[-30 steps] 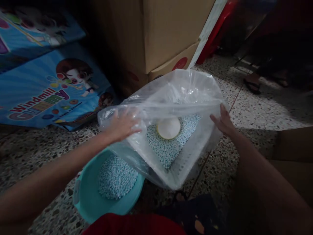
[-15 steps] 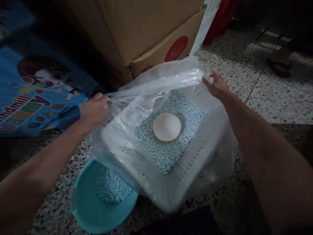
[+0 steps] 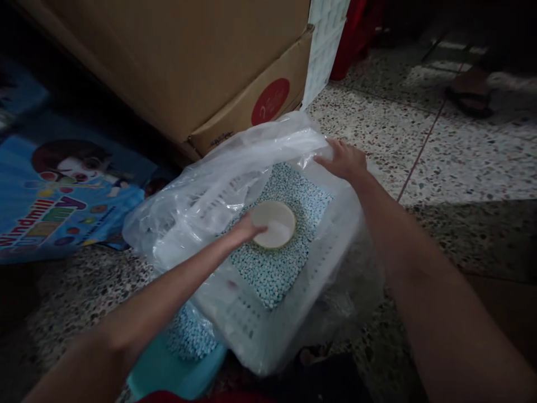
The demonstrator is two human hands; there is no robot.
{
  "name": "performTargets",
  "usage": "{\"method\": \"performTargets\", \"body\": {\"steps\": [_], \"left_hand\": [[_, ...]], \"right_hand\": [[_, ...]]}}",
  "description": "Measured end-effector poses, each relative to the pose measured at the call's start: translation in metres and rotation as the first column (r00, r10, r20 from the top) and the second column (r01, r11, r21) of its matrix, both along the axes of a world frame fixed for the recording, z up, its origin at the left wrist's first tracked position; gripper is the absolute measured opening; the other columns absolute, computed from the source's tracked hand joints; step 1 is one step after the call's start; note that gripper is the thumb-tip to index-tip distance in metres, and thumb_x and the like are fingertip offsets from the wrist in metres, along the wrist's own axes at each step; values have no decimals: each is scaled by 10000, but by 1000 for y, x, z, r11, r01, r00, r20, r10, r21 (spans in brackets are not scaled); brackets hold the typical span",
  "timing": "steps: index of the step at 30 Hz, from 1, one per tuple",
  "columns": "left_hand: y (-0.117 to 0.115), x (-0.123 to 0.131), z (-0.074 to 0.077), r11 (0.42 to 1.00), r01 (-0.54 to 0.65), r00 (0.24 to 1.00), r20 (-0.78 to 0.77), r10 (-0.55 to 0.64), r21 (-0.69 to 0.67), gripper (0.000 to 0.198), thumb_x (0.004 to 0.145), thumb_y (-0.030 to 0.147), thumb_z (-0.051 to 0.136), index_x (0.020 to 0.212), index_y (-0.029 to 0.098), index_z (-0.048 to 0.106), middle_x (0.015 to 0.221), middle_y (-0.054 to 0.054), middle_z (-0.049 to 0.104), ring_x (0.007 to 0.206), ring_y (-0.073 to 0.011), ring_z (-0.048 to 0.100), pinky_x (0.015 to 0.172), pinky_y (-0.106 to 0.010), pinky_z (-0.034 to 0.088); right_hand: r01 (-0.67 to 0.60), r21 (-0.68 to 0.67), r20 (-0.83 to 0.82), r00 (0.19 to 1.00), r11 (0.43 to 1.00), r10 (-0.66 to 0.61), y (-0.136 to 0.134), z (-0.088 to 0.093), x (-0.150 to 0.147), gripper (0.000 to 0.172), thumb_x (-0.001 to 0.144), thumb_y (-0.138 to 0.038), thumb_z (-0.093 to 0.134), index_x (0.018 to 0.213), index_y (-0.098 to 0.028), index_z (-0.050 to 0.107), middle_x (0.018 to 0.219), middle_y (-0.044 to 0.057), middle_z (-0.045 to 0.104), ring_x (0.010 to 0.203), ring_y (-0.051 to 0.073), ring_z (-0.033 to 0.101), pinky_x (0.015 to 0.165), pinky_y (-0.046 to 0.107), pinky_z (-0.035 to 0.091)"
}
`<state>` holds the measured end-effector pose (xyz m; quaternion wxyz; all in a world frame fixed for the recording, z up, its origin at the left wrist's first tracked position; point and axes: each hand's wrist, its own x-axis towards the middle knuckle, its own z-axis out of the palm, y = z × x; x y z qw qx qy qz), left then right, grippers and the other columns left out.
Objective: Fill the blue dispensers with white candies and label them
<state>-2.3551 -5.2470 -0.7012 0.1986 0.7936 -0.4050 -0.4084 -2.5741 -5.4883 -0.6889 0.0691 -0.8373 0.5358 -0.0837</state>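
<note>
A white basket with slotted walls (image 3: pixel 247 322) is lined with a clear plastic bag (image 3: pixel 168 210). Small pale-blue pellet-like pieces (image 3: pixel 268 280) cover its bottom. Among them sits a round white bowl (image 3: pixel 279 230) with a yellowish rim. My left hand (image 3: pixel 248 226) is closed on the bowl's left edge, thumb over the rim and the other fingers hidden behind it. At the basket's far right corner, my right hand (image 3: pixel 343 159) pinches the bag's edge. A turquoise basin (image 3: pixel 157 366) with more of the pieces stands at lower left, partly covered by my left arm and the bag.
Behind the basket stands a large cardboard box (image 3: pixel 176 73) with a red round mark. A blue printed gummy package (image 3: pixel 62 207) is at left. White crates (image 3: pixel 325 50) and a red object (image 3: pixel 342 56) stand farther back. A person's sandalled foot (image 3: pixel 470 95) shows at upper right.
My left hand has let go of the bag's left edge and moved right onto the bowl. The bag's left side has slumped outward. My right hand still holds its edge; the view has shifted.
</note>
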Motion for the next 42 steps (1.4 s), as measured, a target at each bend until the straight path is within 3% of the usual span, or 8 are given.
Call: {"method": "performTargets", "body": {"steps": [4, 7, 11, 16, 21, 27, 35, 42], "left_hand": [[-26, 10, -70, 923, -225, 889, -321, 326, 313, 466, 572, 280, 700, 1001, 159, 564, 879, -80, 676, 831, -252, 653, 679, -364, 550], [-23, -3, -85, 974, -118, 898, -397, 188, 195, 536, 556, 203, 629, 1077, 168, 507, 948, -64, 648, 917, -247, 627, 683, -330, 546], [-26, -36, -73, 981, 131, 904, -391, -176, -140, 745, 540, 199, 632, 1226, 195, 341, 1104, -49, 549, 1019, -235, 565, 818, -379, 522], [-37, -37, -27, 789, 535, 806, -96, -584, -302, 874, 548, 279, 730, 1303, 188, 299, 1223, -93, 447, 1145, -269, 476, 993, -436, 422], [-74, -22, 19, 627, 741, 648, 503, -572, -241, 833, 673, 270, 688, 1397, 240, 278, 1408, -132, 286, 1336, -351, 254, 1077, -517, 274], [-114, -13, -23, 691, 722, 465, 724, -510, 23, 843, 738, 177, 631, 1458, 237, 195, 1508, -162, 115, 1390, -435, 60, 1060, -624, 139], [-41, -31, -59, 710, 693, 679, 448, -582, -128, 794, 684, 285, 646, 1408, 179, 336, 1349, -186, 374, 1276, -361, 360, 1025, -476, 359], [-8, 0, -75, 863, 504, 827, -276, -489, -20, 732, 588, 373, 635, 1296, 321, 458, 1121, -23, 629, 1080, -311, 575, 868, -416, 496]], "right_hand": [[17, -74, 17, 1000, 997, -16, 5, -5, 0, 769, 819, -729, 359, 1365, -188, 373, 1293, 172, 530, 1158, 359, 497, 940, 535, 388], [7, -80, 19, 1000, 997, -5, 2, -11, 1, 764, 826, -727, 329, 1363, -185, 369, 1289, 184, 526, 1160, 372, 487, 930, 542, 375], [-5, -104, 8, 1000, 995, 6, 0, -13, 1, 755, 831, -714, 333, 1355, -172, 375, 1276, 196, 532, 1152, 375, 487, 919, 526, 379], [-35, -99, -21, 999, 995, 33, -1, -14, 0, 749, 843, -698, 326, 1365, -162, 362, 1279, 198, 528, 1142, 372, 491, 910, 509, 389], [-40, -91, -6, 999, 995, 40, -6, -19, -2, 779, 834, -726, 303, 1376, -167, 339, 1291, 200, 515, 1171, 392, 466, 932, 541, 373], [-4, -29, 23, 1000, 1000, 5, -5, -13, 0, 791, 821, -752, 307, 1314, -143, 411, 1236, 208, 536, 1142, 420, 492, 931, 602, 357], [37, 15, -44, 998, 999, -37, 5, 3, 5, 622, 861, -684, 328, 1246, -211, 450, 1183, 159, 588, 1074, 333, 563, 866, 449, 443], [58, -54, -55, 997, 997, -61, 9, 5, 8, 542, 884, -633, 362, 1201, -204, 457, 1170, 146, 607, 1072, 284, 568, 853, 362, 434]]}}
